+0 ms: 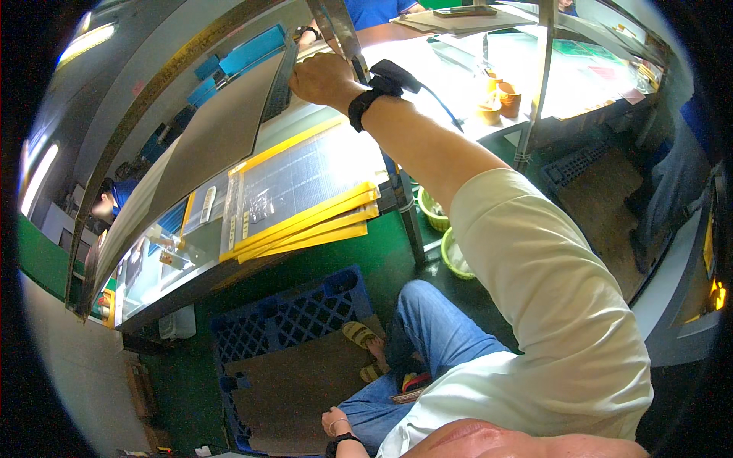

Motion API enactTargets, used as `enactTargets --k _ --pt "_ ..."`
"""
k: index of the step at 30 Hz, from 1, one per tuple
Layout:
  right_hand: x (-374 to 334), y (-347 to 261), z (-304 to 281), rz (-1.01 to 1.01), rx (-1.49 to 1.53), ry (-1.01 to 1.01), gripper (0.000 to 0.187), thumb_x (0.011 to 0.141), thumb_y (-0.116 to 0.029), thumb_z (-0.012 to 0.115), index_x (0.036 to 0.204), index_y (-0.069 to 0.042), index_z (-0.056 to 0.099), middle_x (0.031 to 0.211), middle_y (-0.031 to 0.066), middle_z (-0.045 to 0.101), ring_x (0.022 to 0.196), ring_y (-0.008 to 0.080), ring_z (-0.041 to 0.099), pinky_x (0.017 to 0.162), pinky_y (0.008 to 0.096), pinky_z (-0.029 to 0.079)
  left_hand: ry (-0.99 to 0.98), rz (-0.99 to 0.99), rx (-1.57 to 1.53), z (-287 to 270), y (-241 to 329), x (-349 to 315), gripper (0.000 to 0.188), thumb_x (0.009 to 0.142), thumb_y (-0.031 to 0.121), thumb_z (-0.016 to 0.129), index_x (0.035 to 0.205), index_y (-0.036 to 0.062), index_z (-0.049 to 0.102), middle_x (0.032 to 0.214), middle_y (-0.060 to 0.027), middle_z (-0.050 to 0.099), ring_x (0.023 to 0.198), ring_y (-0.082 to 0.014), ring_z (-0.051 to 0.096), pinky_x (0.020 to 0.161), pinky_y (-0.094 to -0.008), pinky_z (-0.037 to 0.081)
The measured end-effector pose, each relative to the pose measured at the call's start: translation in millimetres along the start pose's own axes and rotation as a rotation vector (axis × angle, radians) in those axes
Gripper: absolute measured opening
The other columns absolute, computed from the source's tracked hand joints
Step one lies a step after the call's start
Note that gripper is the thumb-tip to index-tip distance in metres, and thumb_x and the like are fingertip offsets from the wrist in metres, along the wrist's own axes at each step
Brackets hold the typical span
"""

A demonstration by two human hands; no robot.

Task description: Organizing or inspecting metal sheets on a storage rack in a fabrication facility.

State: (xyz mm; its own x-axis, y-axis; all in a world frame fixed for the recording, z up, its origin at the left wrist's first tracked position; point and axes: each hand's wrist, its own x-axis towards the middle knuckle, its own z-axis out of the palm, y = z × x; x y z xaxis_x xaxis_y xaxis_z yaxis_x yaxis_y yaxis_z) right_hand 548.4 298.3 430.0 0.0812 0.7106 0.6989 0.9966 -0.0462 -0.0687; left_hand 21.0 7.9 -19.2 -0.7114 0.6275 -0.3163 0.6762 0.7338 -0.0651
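My right arm stretches across to the far side of the workbench. My right hand (324,79) is closed at the edge of a dark, grid-patterned panel (281,90); its fingertips are partly hidden, so what they hold is unclear. Beside the panel a large grey-brown board (217,126) stands slanted. Nearer, a stack of clear film sheets with yellow borders (294,183) lies on the lit glass bench top. Down by my lap, my left hand (334,421) rests against my jeans with its fingers curled and nothing visible in them.
Metal frame posts (537,84) rise around the bench. Orange-brown cups (508,99) stand on the lit surface. Green baskets (456,256) sit under it. A blue plastic pallet (294,324) with a brown sheet lies by my feet. Other people work across the bench and at far left.
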Motion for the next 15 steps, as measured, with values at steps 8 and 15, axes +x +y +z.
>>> enactTargets --k 8,15 --pt "2.2 2.4 1.9 0.034 0.027 0.020 0.048 0.090 -0.035 0.036 0.079 -0.003 0.070 0.083 0.0197 0.069 0.082 0.0364 0.068 0.076 0.0486 0.053 -0.012 0.000 0.012 -3.3 2.6 -1.1 0.037 0.086 0.033 0.053 0.103 0.0040 0.068 0.108 -0.0188 0.066 0.100 -0.0360 0.063 0.085 -0.0462 0.050" --pt "-2.3 -0.4 -3.6 -0.042 -0.103 0.047 0.028 0.087 -0.022 0.049 0.081 -0.011 0.074 0.087 0.0090 0.072 0.082 0.0299 0.070 0.069 0.0448 0.056 -0.027 -0.001 0.006 -7.6 3.8 -5.4 0.037 0.087 0.033 0.052 0.103 0.0038 0.068 0.109 -0.0179 0.067 0.101 -0.0353 0.063 0.086 -0.0465 0.050"
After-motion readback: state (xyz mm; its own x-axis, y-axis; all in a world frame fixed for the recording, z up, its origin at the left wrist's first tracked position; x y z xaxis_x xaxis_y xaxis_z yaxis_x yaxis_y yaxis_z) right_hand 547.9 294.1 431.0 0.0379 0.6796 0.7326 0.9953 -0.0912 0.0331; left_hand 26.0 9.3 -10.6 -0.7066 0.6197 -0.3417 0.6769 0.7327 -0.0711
